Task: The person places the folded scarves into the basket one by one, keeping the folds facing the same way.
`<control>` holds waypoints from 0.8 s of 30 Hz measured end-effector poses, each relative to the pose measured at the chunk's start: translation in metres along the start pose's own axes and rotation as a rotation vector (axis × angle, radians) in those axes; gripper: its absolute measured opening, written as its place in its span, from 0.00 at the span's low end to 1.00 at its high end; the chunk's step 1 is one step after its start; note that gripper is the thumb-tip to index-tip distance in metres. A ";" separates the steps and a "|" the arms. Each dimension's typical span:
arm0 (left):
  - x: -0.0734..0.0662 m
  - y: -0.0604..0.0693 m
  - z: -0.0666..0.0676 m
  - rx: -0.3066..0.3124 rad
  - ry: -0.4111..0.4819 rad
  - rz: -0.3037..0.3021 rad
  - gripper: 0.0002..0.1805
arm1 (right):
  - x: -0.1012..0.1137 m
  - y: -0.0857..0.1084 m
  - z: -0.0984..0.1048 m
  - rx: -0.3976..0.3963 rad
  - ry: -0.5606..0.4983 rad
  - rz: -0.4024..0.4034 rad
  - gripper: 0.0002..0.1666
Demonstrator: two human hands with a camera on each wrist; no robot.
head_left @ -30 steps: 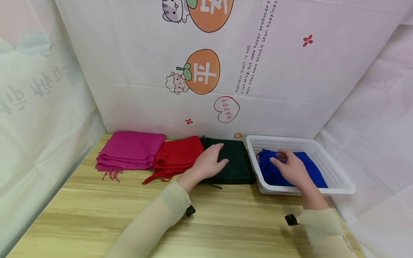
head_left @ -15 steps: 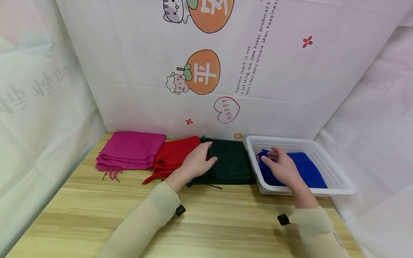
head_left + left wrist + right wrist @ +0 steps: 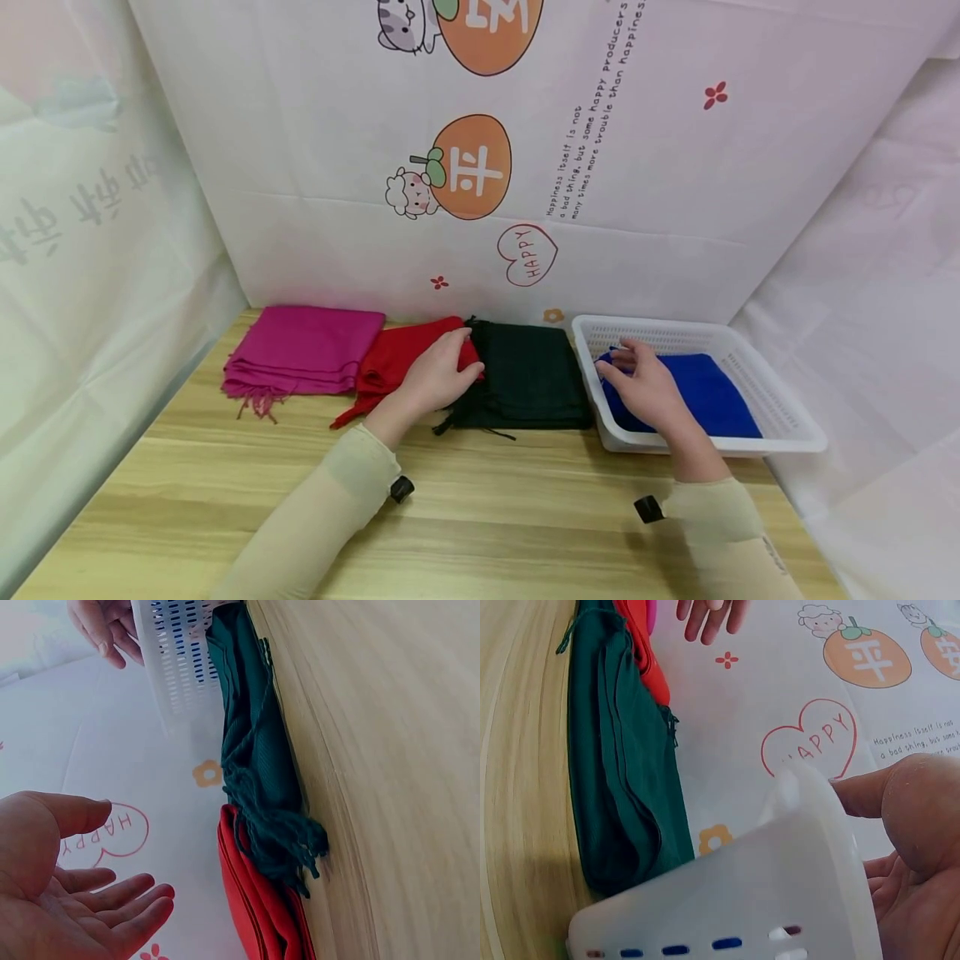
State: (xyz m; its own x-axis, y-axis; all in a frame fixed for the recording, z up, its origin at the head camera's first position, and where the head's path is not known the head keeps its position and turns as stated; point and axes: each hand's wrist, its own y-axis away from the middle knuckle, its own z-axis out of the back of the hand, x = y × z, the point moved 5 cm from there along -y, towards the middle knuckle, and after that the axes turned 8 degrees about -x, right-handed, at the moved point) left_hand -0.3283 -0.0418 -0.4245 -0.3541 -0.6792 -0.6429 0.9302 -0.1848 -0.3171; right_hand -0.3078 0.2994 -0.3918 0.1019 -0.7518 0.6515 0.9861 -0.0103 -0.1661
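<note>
My left hand [image 3: 437, 377] is held over the red folded scarf [image 3: 401, 350], beside the dark green folded scarf [image 3: 534, 375]. In the left wrist view its fingers are spread and loosely bent, with a gap between them and the fringed cloths. My right hand [image 3: 647, 390] hovers over a blue folded scarf [image 3: 712, 392] lying in the white plastic basket [image 3: 783, 408]. The right wrist view shows its thumb near the basket's rim, and the palm holds nothing. Part of the blue scarf is hidden under the right hand.
A magenta folded scarf [image 3: 307, 343] with fringe lies at the far left of the row, against the printed white backdrop [image 3: 315, 167]. Wood-grain tabletop [image 3: 510, 517] spreads in front of the row. White cloth walls [image 3: 870, 333] stand on both sides.
Both hands have shifted left, the left hand from over the green scarf to over the red one, the right toward the basket's left side. The scarves and basket have not moved.
</note>
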 end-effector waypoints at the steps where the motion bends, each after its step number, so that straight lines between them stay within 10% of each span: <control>1: 0.001 0.000 0.001 0.001 0.001 0.002 0.40 | 0.001 0.000 -0.001 0.000 -0.004 -0.001 0.51; 24: 0.017 0.005 0.022 -0.011 0.037 0.043 0.41 | 0.029 0.001 -0.017 0.007 -0.048 0.004 0.49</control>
State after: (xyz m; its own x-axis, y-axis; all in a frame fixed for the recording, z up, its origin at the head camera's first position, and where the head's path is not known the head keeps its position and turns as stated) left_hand -0.3279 -0.0697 -0.4214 -0.3171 -0.6595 -0.6815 0.9436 -0.1475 -0.2963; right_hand -0.3063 0.2667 -0.3858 0.1116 -0.7196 0.6854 0.9865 -0.0028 -0.1636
